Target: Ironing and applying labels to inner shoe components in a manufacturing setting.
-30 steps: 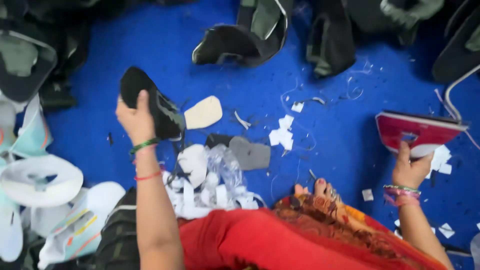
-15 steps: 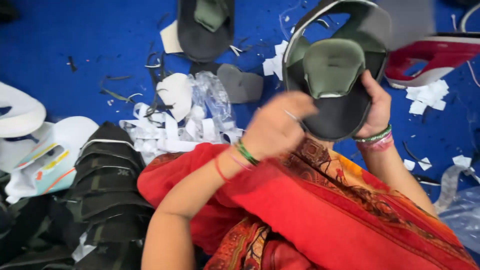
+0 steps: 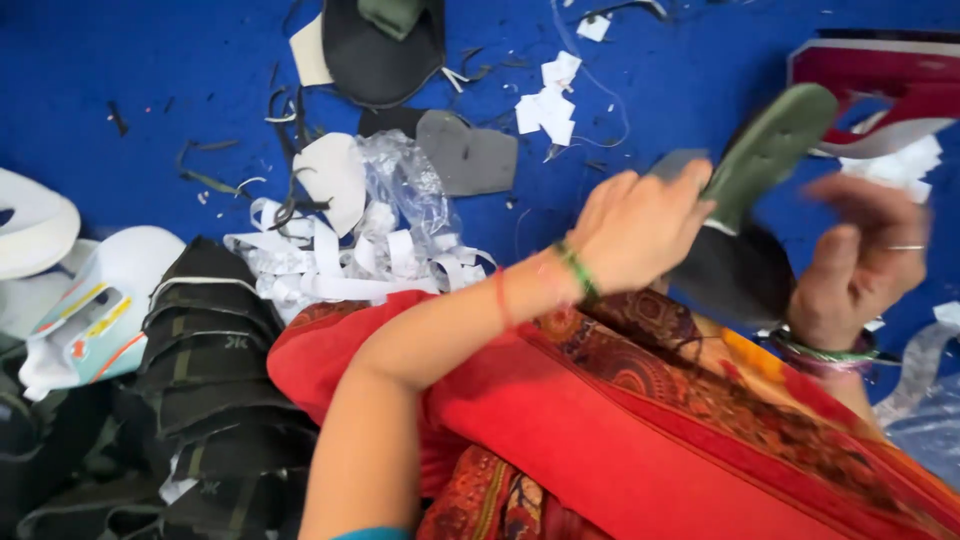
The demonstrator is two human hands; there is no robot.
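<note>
Nearest the camera, a lap is being covered by red patterned cloth (image 3: 640, 440). At the near left, a stack of black shoe uppers (image 3: 205, 350) is being kept on the floor, touching the cloth's edge.

Just above the lap, a black shoe upper (image 3: 735, 275) with an olive green tongue (image 3: 765, 155) is being held between both hands. The left hand (image 3: 640, 230) is being pressed against its left side, fingers curled and closed on it, a green bangle and red thread at the wrist. The right hand (image 3: 860, 260) is being wrapped around its right side, thumb up, a ring on one finger, bangles at the wrist; motion blur is softening both hands, so the exact finger placement cannot be told.

Beyond the left forearm, a heap of white paper strips (image 3: 330, 265) and a crumpled clear plastic bag (image 3: 400, 185) are being left on the blue floor (image 3: 120, 80). Just past them a grey cut piece (image 3: 470, 155) is lying flat. At far left, white shoe parts (image 3: 100, 300) are being piled.

Farthest off, another black upper (image 3: 385, 55) is lying at the top edge, and a red and white tool (image 3: 870, 85) is lying at the top right, behind the green tongue.
</note>
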